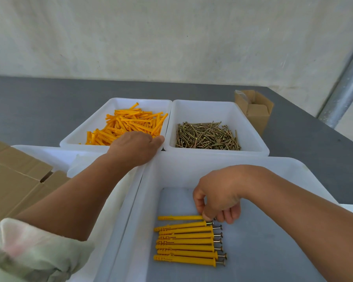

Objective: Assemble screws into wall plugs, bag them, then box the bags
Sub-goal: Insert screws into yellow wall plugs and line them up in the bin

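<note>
Head camera looks down on the bench: the right hand point(220, 198) pinches the screw end of an assembled plug point(179, 217), topmost of the row of finished plugs point(186, 247) in the near tray point(192, 169). The left hand point(135, 147) dips into the plug bin point(118, 102), fingers hidden, so I cannot tell its grip. Loose screws point(207, 136) lie in the bin beside it.

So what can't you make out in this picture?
Head view:
Left hand: its own back hides the fingers, so its grip among the loose plugs is unclear.
Top plug: right hand covers its screw end.
Small box: walls hide contents.
</note>
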The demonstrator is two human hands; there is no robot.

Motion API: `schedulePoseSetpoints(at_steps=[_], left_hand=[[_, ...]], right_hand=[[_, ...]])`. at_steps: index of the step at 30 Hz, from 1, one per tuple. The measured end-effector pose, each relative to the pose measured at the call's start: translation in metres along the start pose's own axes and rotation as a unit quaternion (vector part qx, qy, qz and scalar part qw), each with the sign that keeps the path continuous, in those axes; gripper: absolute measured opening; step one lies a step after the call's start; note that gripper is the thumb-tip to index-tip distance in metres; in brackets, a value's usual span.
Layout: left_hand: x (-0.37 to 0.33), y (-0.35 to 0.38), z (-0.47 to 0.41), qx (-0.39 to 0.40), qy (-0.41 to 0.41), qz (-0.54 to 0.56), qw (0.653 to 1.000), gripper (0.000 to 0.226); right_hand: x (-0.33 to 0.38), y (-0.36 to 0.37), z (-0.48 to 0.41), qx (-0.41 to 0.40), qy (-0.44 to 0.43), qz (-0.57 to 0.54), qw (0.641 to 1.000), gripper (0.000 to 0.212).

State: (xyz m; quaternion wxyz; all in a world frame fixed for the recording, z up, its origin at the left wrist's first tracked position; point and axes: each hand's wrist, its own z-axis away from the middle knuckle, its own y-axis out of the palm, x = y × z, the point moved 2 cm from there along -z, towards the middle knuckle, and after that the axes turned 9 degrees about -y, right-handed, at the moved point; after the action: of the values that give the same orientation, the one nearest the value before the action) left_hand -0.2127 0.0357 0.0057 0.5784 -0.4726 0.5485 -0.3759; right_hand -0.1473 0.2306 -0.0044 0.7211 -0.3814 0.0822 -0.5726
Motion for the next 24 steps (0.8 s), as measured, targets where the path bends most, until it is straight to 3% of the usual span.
schedulePoseSetpoints(at_steps=[3, 5, 9, 11, 18, 24], left_hand=[[0.0, 0.002, 0.001, 0.008, 0.009, -0.031, 0.999, 0.063], [-0.001, 0.002, 0.001, 0.013, 0.008, -0.044, 0.999, 0.068], [-0.002, 0.002, 0.001, 0.019, -0.001, -0.047, 0.999, 0.069], [-0.001, 0.002, 0.001, 0.017, -0.005, -0.036, 0.999, 0.068], [-0.002, -0.001, 0.002, -0.011, -0.019, 0.021, 1.0, 0.061], [-0.007, -0.011, 0.003, -0.044, -0.051, 0.137, 0.988, 0.039]], right_hand=[[0.002, -0.011, 0.009, -0.04, -0.026, -0.011, 0.999, 0.018], [0.003, -0.027, 0.02, -0.145, -0.062, 0.004, 0.988, 0.014], [-0.009, -0.057, 0.03, -0.449, -0.099, -0.037, 0.887, 0.027], [-0.024, -0.061, 0.026, -0.511, -0.056, -0.004, 0.858, 0.041], [-0.059, -0.051, -0.001, -0.377, 0.084, 0.031, 0.922, 0.079], [-0.065, -0.051, -0.007, -0.353, 0.094, 0.037, 0.93, 0.073]])
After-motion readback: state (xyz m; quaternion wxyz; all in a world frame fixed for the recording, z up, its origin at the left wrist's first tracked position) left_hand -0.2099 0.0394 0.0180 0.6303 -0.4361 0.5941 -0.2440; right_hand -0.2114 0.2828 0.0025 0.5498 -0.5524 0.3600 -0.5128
